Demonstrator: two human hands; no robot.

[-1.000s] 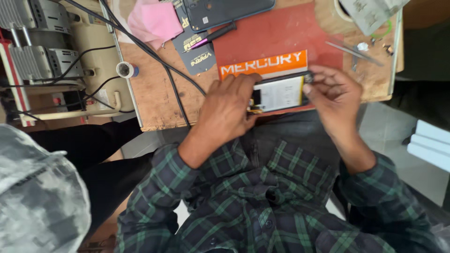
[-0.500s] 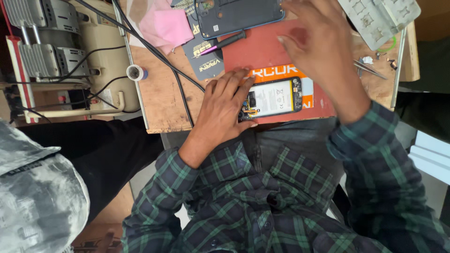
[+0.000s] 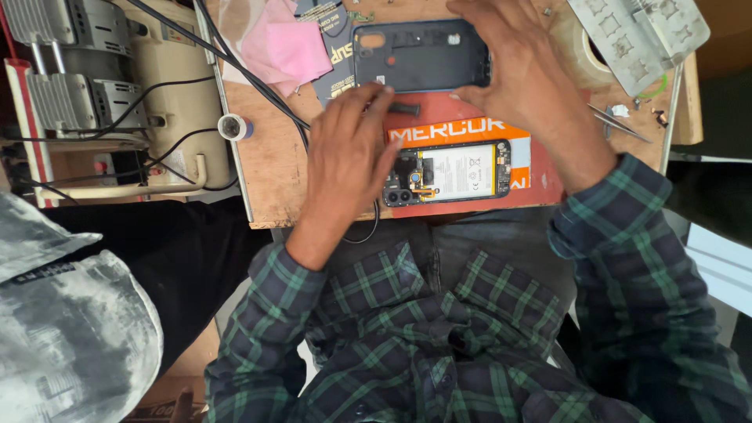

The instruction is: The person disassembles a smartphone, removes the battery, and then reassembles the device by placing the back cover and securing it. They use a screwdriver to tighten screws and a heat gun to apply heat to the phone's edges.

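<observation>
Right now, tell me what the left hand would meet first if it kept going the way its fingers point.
The left hand points up the bench; its fingertips already sit at the dark back cover, beside the small black screwdriver. It would likely meet the cover first.

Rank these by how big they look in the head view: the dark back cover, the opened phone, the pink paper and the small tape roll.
1. Dark back cover, partly under the right hand.
2. Opened phone, about alike.
3. Pink paper.
4. Tape roll.
</observation>
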